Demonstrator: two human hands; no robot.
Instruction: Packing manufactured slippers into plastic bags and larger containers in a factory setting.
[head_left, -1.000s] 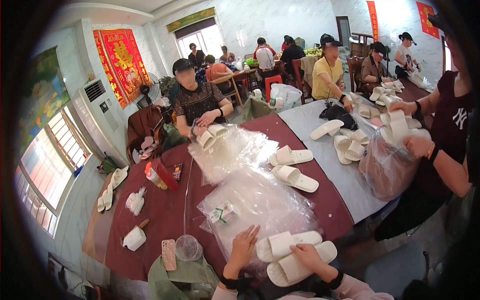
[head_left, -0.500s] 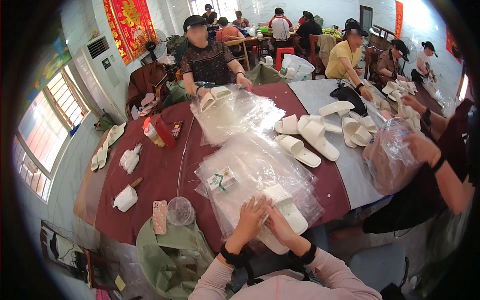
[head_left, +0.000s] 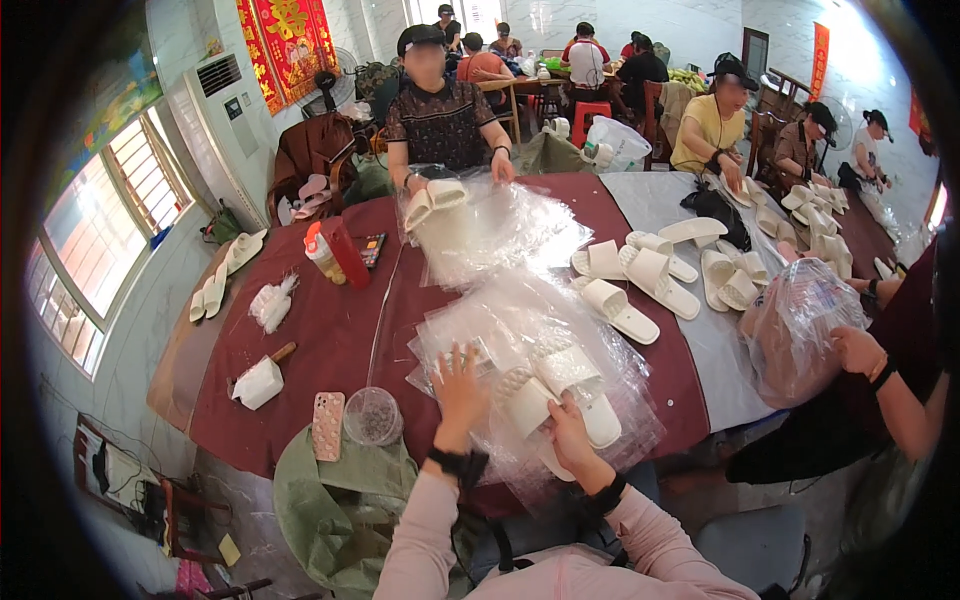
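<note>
- A pink patterned phone [head_left: 327, 425] and a round clear plastic container [head_left: 372, 415] are lying at the near left edge of the dark red tablecloth [head_left: 330, 330], with an olive green sack [head_left: 335, 500] hanging just below them.
- A white block-shaped brush with a wooden handle [head_left: 262, 380] is sitting further left, and a red-capped bottle [head_left: 322, 253] is standing toward the far left.
- Loose white foam slippers [head_left: 640, 280] are lying to the far right of the pile, where the red cloth is meeting a grey one.
- Across the table a person in a dark patterned shirt [head_left: 440, 120] is handling slippers inside another clear bag.
- At the right a co-worker's hand [head_left: 858, 350] is gripping a bulging clear bag [head_left: 795, 330].
- A heap of clear plastic bags [head_left: 520, 330] is covering the near middle of the table.
- The left hand [head_left: 458, 385] is pressing flat on this heap, fingers spread open.
- The right hand [head_left: 566, 435] is closing around a pair of white slippers [head_left: 560, 395] that is lying wrapped in plastic just right of the left hand, at the near edge.
</note>
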